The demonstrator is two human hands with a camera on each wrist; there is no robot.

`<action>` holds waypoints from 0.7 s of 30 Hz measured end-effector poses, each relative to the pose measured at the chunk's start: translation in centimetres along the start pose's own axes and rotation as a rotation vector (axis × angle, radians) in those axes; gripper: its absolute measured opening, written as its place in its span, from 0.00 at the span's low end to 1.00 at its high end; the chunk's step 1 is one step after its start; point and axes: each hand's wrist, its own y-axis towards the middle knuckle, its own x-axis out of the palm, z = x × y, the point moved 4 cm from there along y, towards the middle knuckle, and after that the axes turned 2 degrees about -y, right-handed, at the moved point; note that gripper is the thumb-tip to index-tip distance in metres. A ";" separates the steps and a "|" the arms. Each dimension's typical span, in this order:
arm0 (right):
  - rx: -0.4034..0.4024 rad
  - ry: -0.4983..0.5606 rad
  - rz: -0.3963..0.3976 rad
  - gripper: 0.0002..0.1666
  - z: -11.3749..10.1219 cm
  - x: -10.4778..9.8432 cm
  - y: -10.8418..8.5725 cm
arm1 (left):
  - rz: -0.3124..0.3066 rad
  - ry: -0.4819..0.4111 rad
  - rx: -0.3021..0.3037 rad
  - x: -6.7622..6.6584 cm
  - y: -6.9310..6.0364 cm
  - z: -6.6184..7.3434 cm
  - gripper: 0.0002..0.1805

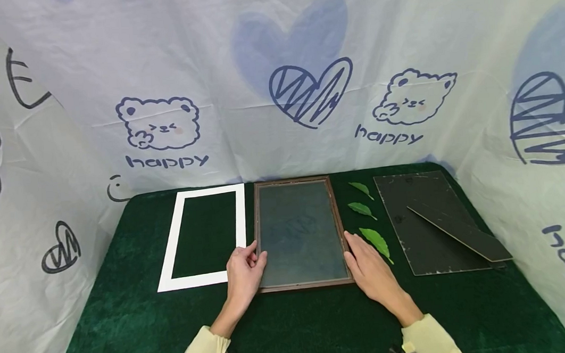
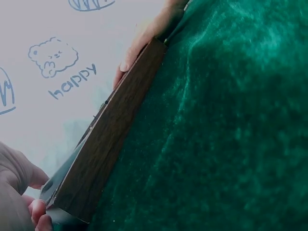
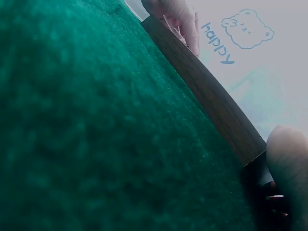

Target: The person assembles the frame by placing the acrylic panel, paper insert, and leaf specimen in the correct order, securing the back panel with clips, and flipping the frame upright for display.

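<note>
A brown wooden picture frame (image 1: 305,288) with a glass pane (image 1: 299,229) lies face up in the middle of the table in the head view. At its lower left side my left hand (image 1: 243,269) pinches the edge, thumb over the rim and other fingers curled. Along the right side, my right hand (image 1: 371,270) rests with fairly straight fingers touching the rim. Both wrist views show the frame's wooden side, in the left wrist view (image 2: 110,139) and right wrist view (image 3: 207,91). A white rectangular mat (image 1: 171,241) lies just left of the frame, its lower right corner hidden behind my left hand.
Three green leaves, including a large leaf (image 1: 376,242), lie right of the frame. Farther right is a dark backing board (image 1: 399,213) with a slanted stand leg (image 1: 458,228). Green velvet cloth (image 1: 309,324) covers the table; a printed white curtain (image 1: 242,146) surrounds it.
</note>
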 end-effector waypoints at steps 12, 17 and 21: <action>-0.008 0.006 0.006 0.36 -0.1 0.0 0.0 | 0.049 0.005 0.030 -0.5 -0.3 0.3 0.10; -0.008 0.008 0.011 0.36 -0.2 -0.1 0.0 | 0.016 0.088 0.060 -0.6 -0.2 0.8 0.10; -0.002 0.010 0.010 0.36 -0.1 -0.1 -0.1 | -0.003 0.122 0.095 -0.6 -0.3 1.3 0.10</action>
